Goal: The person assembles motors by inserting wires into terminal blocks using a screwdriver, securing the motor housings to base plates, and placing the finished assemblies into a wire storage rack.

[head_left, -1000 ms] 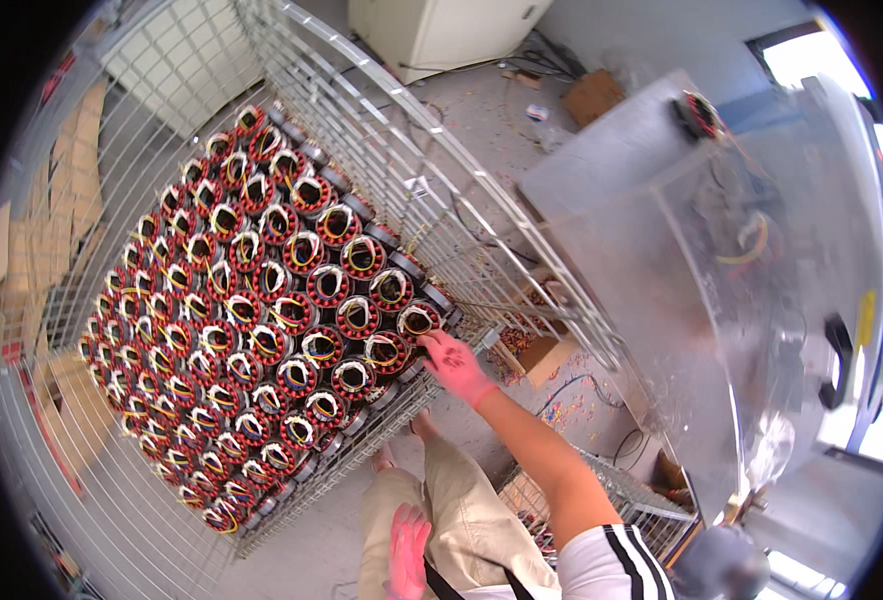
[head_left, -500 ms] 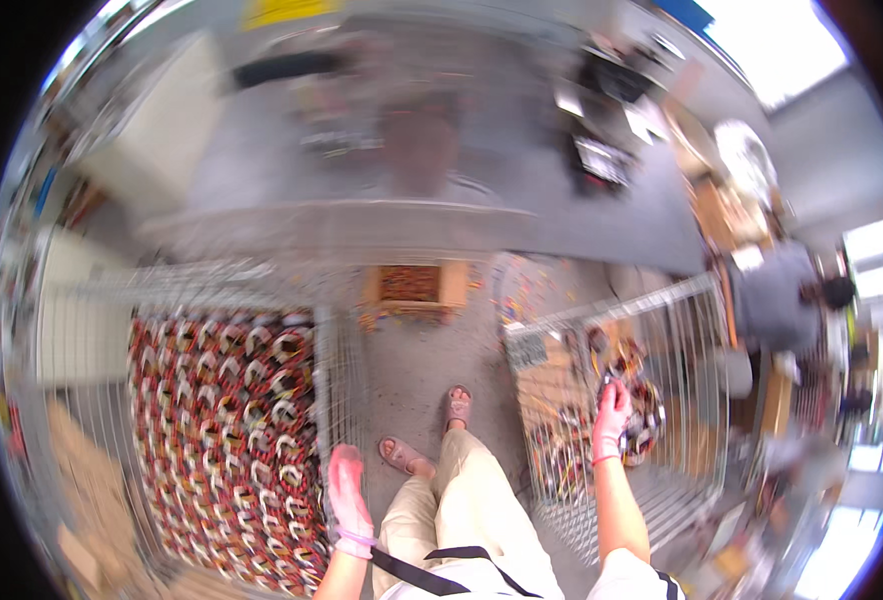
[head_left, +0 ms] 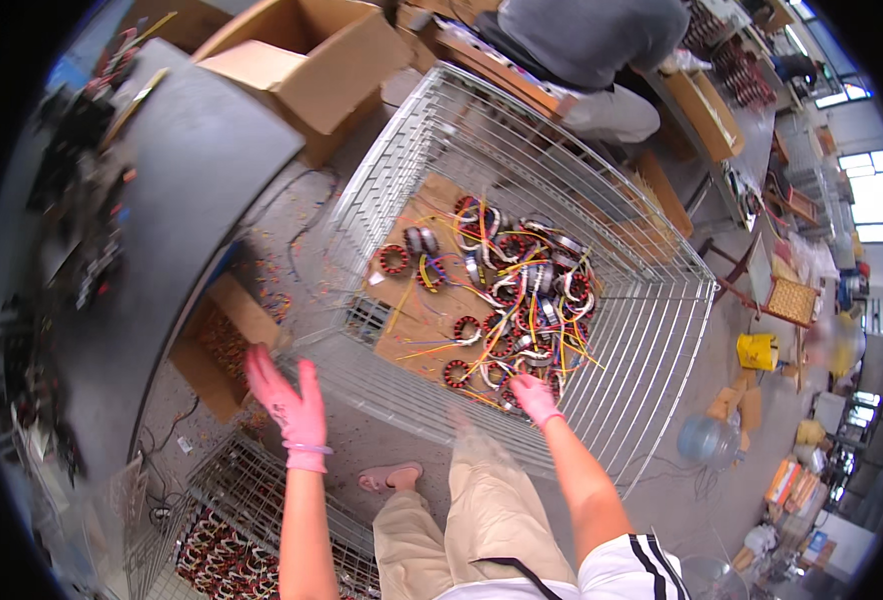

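My left hand (head_left: 294, 405), in a pink glove, is raised with fingers apart and thumb out, holding nothing; it is between the cardboard box of scraps and the wire basket's near left edge. My right hand (head_left: 536, 400), also gloved in pink, reaches into the large wire basket (head_left: 652, 400). Its fingers are drawn together at a motor stator (head_left: 508, 392) on the near side of the pile; the fingertips are partly hidden. The stators (head_left: 537, 280) are rings with dark red windings and white, yellow, red and blue leads, heaped loosely on a cardboard sheet (head_left: 412, 325).
A second wire basket (head_left: 262, 500), lower left, holds packed stators (head_left: 227, 560). The scrap box (head_left: 247, 305) stands beside a grey table (head_left: 202, 160). A person (head_left: 592, 45) sits beyond the large basket. A water bottle (head_left: 707, 440) and yellow bucket (head_left: 758, 351) lie right.
My view has turned right, bringing the large basket to the middle. My left hand has risen and spread its fingers. My right hand is now down at the near edge of the pile.
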Demonstrator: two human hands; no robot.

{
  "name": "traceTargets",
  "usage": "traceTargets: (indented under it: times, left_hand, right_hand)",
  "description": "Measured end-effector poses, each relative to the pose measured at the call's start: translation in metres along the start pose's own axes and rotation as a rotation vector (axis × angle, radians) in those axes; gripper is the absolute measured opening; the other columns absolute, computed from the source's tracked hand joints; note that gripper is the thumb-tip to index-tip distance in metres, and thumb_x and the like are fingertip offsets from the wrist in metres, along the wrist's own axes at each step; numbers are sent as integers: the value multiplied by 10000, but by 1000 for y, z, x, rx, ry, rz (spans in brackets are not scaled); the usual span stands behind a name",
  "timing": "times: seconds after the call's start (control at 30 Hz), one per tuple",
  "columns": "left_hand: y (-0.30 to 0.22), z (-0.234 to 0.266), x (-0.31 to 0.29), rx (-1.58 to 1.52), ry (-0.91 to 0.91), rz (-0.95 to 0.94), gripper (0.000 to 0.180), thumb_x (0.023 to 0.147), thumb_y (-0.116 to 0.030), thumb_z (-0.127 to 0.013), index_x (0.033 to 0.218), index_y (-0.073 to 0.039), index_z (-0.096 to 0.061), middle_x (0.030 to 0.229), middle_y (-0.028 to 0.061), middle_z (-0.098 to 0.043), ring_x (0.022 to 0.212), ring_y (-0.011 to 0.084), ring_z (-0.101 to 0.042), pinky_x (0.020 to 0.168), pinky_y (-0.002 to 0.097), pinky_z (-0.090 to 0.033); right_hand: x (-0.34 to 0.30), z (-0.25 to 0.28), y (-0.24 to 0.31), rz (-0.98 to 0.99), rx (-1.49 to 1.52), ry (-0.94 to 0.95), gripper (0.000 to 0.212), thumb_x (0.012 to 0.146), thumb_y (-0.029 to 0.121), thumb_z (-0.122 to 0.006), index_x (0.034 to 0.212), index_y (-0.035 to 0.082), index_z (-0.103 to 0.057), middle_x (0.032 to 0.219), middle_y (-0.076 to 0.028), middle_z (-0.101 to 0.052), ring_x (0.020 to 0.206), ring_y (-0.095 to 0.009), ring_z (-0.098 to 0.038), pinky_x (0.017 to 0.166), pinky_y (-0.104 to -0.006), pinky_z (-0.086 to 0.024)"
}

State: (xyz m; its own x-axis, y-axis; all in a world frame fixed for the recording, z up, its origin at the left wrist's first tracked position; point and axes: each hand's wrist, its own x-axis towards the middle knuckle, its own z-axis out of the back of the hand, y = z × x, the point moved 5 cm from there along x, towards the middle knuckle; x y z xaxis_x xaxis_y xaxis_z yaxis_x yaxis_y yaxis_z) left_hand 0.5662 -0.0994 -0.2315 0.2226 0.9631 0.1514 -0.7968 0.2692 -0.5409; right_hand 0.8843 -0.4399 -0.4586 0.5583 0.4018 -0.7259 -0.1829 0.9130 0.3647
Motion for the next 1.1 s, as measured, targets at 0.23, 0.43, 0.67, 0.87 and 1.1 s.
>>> traceTargets:
  times: [0.23, 0.43, 0.67, 0.87, 1.1]
  left_hand:
    - [1, -64, 22, 345, -75, 69, 682, 922, -364, -589, 1417, 16, -316, 1426, 228, -364, 1332, 396, -304, 1098, 517, -236]
    - [14, -73, 17, 440, -44, 128, 660, 945, -288, -570, 1450, 6, -265, 1483, 192, -286, 1363, 343, -275, 1124, 473, -207]
    - [2, -85, 22, 315, -40, 161, 681, 939, -222, -582, 1475, 0, -224, 1510, 181, -258, 1396, 312, -246, 1149, 435, -166]
    - [5, -58, 13, 349, -18, 223, 795, 854, -308, -669, 1456, 16, -262, 1499, 212, -273, 1400, 356, -219, 1157, 456, -145]
    - [-47, 44, -74, -735, 503, 316, 681, 911, -379, -626, 1413, 5, -372, 1471, 172, -353, 1388, 271, -303, 1141, 398, -254]
  right_hand:
    - [154, -64, 62, 553, -538, -201, 273, 886, 253, -513, 1123, 144, -596, 1150, -93, -592, 1058, -256, -563, 829, -380, -472]
    - [267, -146, 63, 809, -1109, -189, 338, 936, 186, -410, 1253, 206, -525, 1169, -12, -551, 1099, -215, -526, 911, -380, -401]
    - [295, -141, 16, 428, -1140, 32, 291, 813, 399, -515, 745, 119, -557, 772, -53, -552, 873, -211, -560, 777, -323, -427]
    - [103, -32, 104, 91, 191, 319, 694, 766, 303, -642, 1303, -50, -382, 1187, -278, -545, 1116, -362, -549, 964, -391, -432]
    - [-191, 78, 302, 294, 536, 643, 507, 850, 53, -595, 1321, -20, -421, 1096, -84, -588, 937, -151, -593, 780, -319, -546]
